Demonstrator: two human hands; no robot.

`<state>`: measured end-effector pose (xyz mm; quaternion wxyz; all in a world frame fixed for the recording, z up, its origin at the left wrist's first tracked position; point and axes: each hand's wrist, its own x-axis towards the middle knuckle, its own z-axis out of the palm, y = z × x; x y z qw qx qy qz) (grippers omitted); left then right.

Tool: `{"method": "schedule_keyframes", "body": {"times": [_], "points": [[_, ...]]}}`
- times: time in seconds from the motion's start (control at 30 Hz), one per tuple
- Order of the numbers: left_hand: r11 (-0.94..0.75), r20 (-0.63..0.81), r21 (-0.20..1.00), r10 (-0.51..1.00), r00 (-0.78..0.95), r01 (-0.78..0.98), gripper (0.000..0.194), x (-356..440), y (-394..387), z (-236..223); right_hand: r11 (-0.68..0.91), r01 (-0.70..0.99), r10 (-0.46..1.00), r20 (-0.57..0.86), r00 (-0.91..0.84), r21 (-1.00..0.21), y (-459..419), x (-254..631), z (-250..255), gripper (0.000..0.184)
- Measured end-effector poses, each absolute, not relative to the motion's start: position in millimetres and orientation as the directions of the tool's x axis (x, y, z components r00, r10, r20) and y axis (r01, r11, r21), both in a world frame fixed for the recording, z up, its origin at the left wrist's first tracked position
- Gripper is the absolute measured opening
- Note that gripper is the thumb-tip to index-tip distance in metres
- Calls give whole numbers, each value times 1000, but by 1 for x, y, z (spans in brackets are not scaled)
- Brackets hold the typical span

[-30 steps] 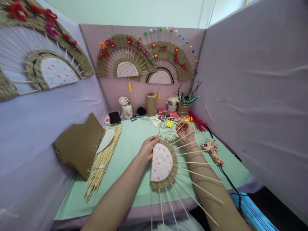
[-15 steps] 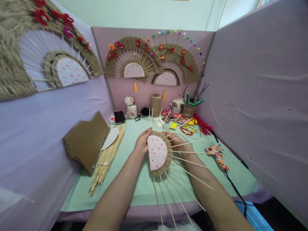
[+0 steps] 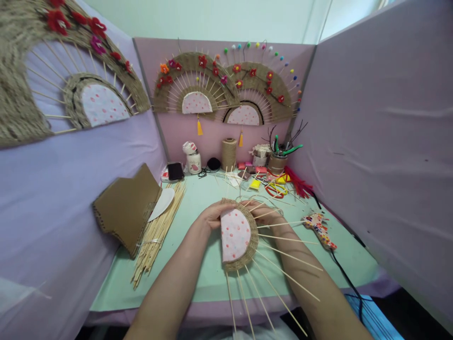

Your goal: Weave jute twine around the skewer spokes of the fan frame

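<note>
A half-round woven fan (image 3: 236, 235) is held up over the table, its flat side to the left. It has a white centre with pink dots, a band of twine around the curve, and thin bamboo sticks fanning outward. My left hand (image 3: 213, 215) is closed on its upper left corner, thumb on the front. Behind the upper sticks, my right hand (image 3: 264, 213) is closed at the top of the twine band; its fingertips are partly hidden. A loose strand of twine (image 3: 274, 202) loops near my right hand.
A bundle of bamboo sticks (image 3: 159, 241), a white half-disc (image 3: 162, 204) and cardboard (image 3: 127, 203) lie left. A patterned glue gun (image 3: 320, 230) with a cord lies right. Behind stand a twine spool (image 3: 229, 153) and a jar with green-handled pliers (image 3: 278, 163). Finished fans (image 3: 198, 71) hang on the partitions.
The fan and both hands have moved slightly down and toward me, with the fan a little to the right. Both hands stay on it.
</note>
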<state>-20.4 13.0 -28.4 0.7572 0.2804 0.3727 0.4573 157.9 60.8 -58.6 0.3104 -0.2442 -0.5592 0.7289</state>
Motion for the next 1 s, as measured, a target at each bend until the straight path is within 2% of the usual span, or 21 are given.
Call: {"method": "schedule_keyframes", "body": {"times": [0.07, 0.23, 0.33, 0.53, 0.8, 0.87, 1.0], "points": [[384, -249, 793, 913, 324, -473, 21, -23, 11, -26, -215, -140, 713, -57, -699, -967, 64, 159, -60, 31], [277, -217, 815, 960, 175, -508, 33, -27, 10, -18, -228, -122, 737, -89, -670, -966, 73, 165, -52, 20], [242, -206, 809, 970, 126, -536, 35, -28, 10, -14, -216, -164, 748, -55, -661, -963, 75, 173, -45, 19], [187, -180, 805, 981, 68, -564, 33, -31, 11, -13, -201, -311, 852, -9, -524, -929, 73, 181, -34, 20], [191, -140, 810, 981, 133, -554, 30, -33, 11, -13, -264, -415, 802, 42, -596, -871, 78, 190, -30, 32], [191, -144, 806, 981, 128, -560, 29, -33, 11, -14, -230, -482, 836, 82, -542, -845, 80, 194, -28, 30], [232, -175, 797, 972, 155, -558, 28, -32, 10, -15, -40, -586, 928, 188, -323, -809, 82, 199, -20, 18]]}}
